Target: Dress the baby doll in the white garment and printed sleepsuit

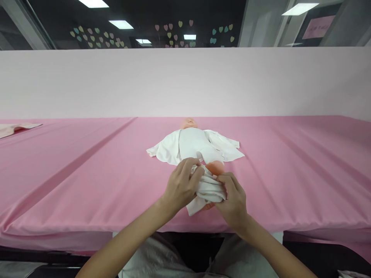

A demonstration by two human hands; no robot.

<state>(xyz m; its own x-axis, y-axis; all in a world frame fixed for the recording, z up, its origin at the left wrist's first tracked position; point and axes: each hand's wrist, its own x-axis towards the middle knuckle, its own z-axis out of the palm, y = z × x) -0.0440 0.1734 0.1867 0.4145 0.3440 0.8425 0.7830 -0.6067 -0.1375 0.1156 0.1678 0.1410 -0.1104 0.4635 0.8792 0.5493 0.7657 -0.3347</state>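
Observation:
A baby doll (pixel 189 123) lies on its back on the pink-covered table, its head toward the wall. It wears a white top (pixel 193 141) with the sleeves spread out to both sides. White baby pants (pixel 211 189) are bunched around the doll's lower legs, and a bare knee (pixel 215 168) shows above them. My left hand (pixel 185 181) is closed on the left edge of the bunched cloth. On the other side, my right hand (pixel 232 197) pinches the right edge. Part of a foot (pixel 208 206) peeks out below; the rest of the legs is hidden by cloth and fingers.
A pink sheet (pixel 87 185) with several creases covers the table. At the far left lies a pale folded cloth (pixel 17 128). A low white wall (pixel 185 83) runs along the back, below a dark window with heart stickers. My lap is below the table's front edge.

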